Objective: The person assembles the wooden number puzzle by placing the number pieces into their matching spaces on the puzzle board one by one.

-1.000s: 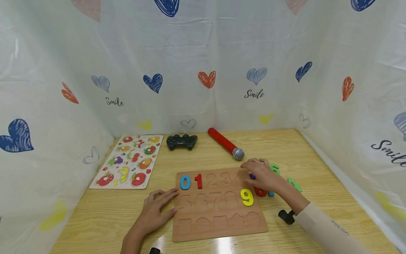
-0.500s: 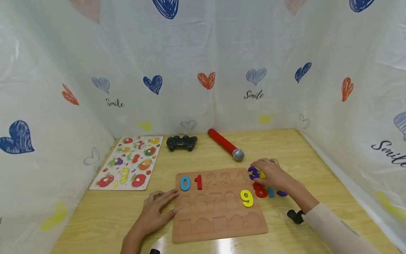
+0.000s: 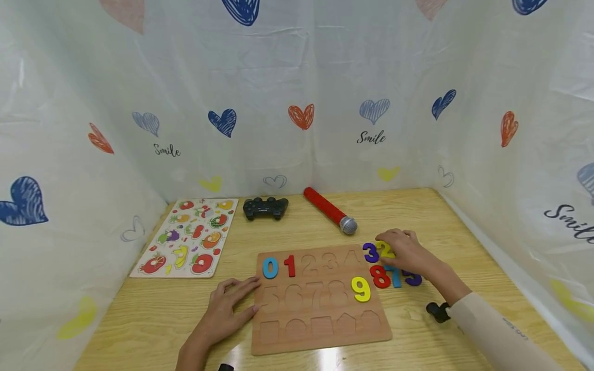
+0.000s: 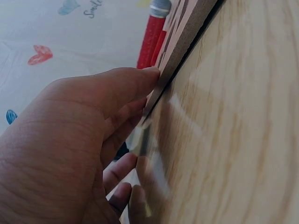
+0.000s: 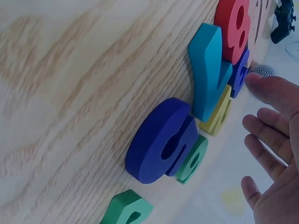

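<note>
Bearing the word "Smile" three times in the head view: patterned curtain [image 3: 260, 77], one; lettering on right sleeve [image 3: 492, 335], too small to read

Wooden number board [image 3: 320, 308], one, flat on the table [image 3: 274, 229]; three numerals on it: blue 0 [image 3: 270, 268], red 1 [image 3: 290, 266], yellow 9 [image 3: 360, 289]

Loose pieces, seven, beside or near the board's right edge: purple 3 [image 3: 370, 252], yellow 2 [image 3: 384, 249], red 8 [image 3: 379, 276], blue 7 [image 3: 395, 276], purple 5 [image 3: 412, 278], two green pieces [image 5: 192, 160] — numerals of the last uncertain

Left hand [image 3: 227, 304], one: fingers extended, thumb against the board's left edge, grasping nothing

Right hand [image 3: 406, 252], one: fingers released and loosely bent over the yellow 2 — contact cannot be told

Fruit picture board [image 3: 209, 216], one, at left; black game controller [image 3: 265, 207], one, its marking illegible; red microphone [image 3: 327, 207], one, silver-headed, behind the number board
</note>
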The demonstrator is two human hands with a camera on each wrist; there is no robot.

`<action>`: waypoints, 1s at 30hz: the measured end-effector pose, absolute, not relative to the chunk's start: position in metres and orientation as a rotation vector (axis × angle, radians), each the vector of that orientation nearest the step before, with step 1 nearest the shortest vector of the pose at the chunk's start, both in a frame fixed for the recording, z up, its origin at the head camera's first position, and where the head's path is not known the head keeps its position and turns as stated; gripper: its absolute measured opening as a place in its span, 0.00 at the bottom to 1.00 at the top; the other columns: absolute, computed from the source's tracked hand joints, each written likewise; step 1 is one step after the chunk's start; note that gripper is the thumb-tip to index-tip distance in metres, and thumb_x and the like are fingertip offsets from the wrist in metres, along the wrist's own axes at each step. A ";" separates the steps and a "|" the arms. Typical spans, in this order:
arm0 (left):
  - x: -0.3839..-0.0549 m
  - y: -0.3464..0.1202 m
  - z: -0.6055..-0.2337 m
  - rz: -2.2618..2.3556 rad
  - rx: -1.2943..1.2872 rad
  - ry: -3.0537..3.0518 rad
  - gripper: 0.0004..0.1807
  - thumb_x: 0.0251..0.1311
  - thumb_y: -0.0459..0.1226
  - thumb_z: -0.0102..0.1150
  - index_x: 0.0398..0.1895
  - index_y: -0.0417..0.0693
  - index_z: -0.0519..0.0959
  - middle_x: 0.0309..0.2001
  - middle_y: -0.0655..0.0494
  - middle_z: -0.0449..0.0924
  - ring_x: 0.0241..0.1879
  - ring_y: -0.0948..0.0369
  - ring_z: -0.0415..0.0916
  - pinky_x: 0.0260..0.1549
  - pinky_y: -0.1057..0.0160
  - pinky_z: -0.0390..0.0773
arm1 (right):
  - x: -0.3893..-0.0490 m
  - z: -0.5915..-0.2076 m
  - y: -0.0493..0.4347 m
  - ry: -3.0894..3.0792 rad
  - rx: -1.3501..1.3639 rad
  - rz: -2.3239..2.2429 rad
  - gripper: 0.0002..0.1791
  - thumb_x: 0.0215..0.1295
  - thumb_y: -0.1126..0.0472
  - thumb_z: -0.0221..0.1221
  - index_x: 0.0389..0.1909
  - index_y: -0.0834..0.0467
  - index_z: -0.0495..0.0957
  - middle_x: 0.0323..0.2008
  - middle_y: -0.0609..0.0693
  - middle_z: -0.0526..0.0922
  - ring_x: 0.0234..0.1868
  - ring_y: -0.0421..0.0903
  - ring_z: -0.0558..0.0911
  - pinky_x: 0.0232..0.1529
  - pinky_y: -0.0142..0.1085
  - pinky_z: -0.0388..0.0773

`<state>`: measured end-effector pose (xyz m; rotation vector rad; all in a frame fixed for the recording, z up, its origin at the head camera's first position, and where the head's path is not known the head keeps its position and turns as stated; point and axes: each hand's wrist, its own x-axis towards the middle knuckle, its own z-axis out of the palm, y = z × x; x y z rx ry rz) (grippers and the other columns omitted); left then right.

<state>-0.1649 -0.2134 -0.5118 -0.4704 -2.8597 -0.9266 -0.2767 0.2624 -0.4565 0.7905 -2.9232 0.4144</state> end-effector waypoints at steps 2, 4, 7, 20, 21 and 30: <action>-0.166 -0.213 -0.512 -0.926 -0.479 -2.855 0.30 0.62 0.55 0.65 0.68 0.65 0.76 0.69 0.70 0.69 0.63 0.55 0.58 0.55 0.44 0.55 | -0.278 -0.456 0.265 -2.931 0.790 0.407 0.29 0.57 0.59 0.73 0.58 0.64 0.78 0.55 0.61 0.80 0.59 0.63 0.72 0.55 0.65 0.56; -0.167 -0.214 -0.513 -0.924 -0.479 -2.858 0.30 0.62 0.55 0.65 0.68 0.66 0.75 0.69 0.71 0.69 0.63 0.55 0.58 0.55 0.44 0.55 | -0.278 -0.457 0.266 -2.939 0.789 0.399 0.29 0.57 0.60 0.73 0.59 0.64 0.77 0.56 0.61 0.80 0.59 0.63 0.72 0.55 0.65 0.56; -0.167 -0.213 -0.514 -0.924 -0.467 -2.864 0.30 0.62 0.55 0.65 0.68 0.66 0.76 0.69 0.72 0.69 0.62 0.55 0.58 0.55 0.43 0.55 | -0.280 -0.458 0.268 -2.950 0.784 0.390 0.30 0.56 0.60 0.73 0.59 0.65 0.77 0.56 0.62 0.79 0.60 0.64 0.71 0.55 0.65 0.55; -0.165 -0.214 -0.514 -0.928 -0.464 -2.862 0.30 0.62 0.55 0.65 0.68 0.65 0.76 0.69 0.70 0.69 0.63 0.56 0.58 0.54 0.44 0.56 | -0.286 -0.465 0.276 -2.980 0.770 0.391 0.31 0.57 0.58 0.73 0.60 0.64 0.77 0.56 0.61 0.79 0.60 0.63 0.71 0.54 0.63 0.55; -0.165 -0.214 -0.514 -0.927 -0.463 -2.863 0.30 0.62 0.55 0.65 0.68 0.66 0.76 0.69 0.71 0.69 0.63 0.56 0.58 0.54 0.44 0.56 | -0.286 -0.465 0.276 -2.983 0.772 0.396 0.31 0.57 0.58 0.73 0.60 0.64 0.76 0.57 0.61 0.79 0.60 0.63 0.71 0.54 0.63 0.55; -0.164 -0.213 -0.510 -0.932 -0.460 -2.873 0.30 0.62 0.55 0.65 0.68 0.64 0.76 0.70 0.70 0.69 0.63 0.56 0.58 0.54 0.45 0.57 | -0.288 -0.464 0.277 -3.015 0.790 0.451 0.30 0.58 0.58 0.72 0.60 0.64 0.76 0.58 0.62 0.78 0.62 0.64 0.69 0.55 0.64 0.53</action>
